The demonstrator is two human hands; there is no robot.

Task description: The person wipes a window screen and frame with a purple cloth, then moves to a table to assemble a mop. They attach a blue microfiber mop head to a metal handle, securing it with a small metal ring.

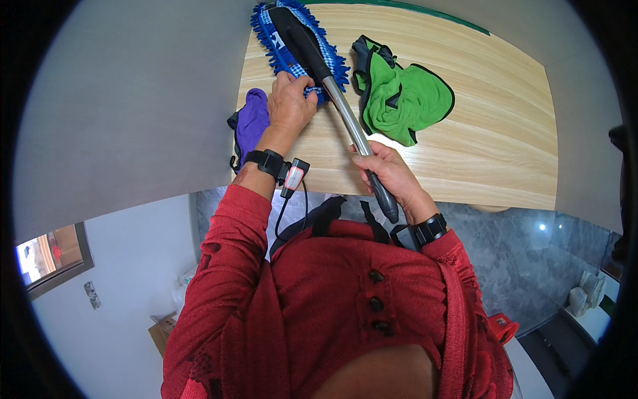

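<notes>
A duster with a blue chenille pad (340,65) lies at the table's far left, its checked cloth back and black plastic head (296,37) facing up. My left hand (291,102) pinches the near end of the pad, fingertips at the checked cloth beside the head. The metal handle (347,109) slants from the head toward me. My right hand (386,167) is closed around it just above the dark grip (384,197), whose end reaches past the table's front edge. A purple cloth (251,119) with dark trim lies left of my left hand, partly hidden behind it.
A crumpled green cloth (408,99) with black edging lies right of the handle on the wood-grain table (503,124). Grey panels (144,99) rise at both sides. A black cable (279,219) hangs from the device on my left wrist.
</notes>
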